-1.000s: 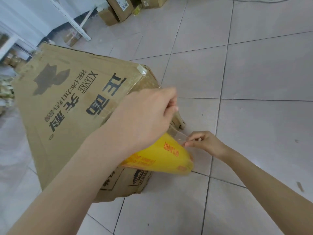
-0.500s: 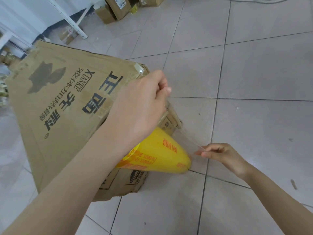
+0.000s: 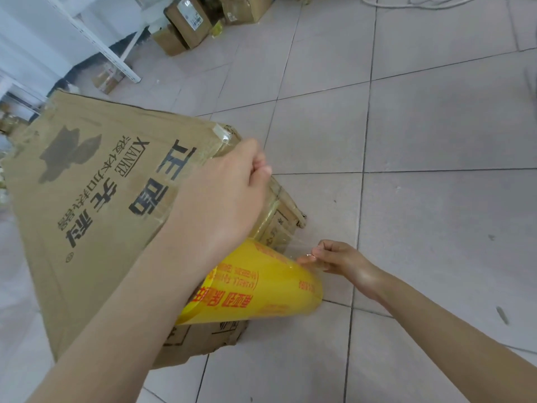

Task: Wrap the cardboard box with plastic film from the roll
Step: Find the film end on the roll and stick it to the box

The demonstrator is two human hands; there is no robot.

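Mid-frame, your left hand [image 3: 229,193] pinches the clear film [image 3: 280,225] at the corner of the cardboard box [image 3: 96,205] and your right hand [image 3: 334,257] pinches it lower, beside the yellow roll [image 3: 261,286] - seemingly to spread it flat.

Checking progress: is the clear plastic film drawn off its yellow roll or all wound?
Drawn off: clear plastic film stretches between pinching left hand and right hand.

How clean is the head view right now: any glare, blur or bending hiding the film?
Head view: soft, even light, faint shadows; wide-angle lens bends the floor lines; the film is nearly invisible, only small glints beside the right hand; box print reads sharp, roll print softer.
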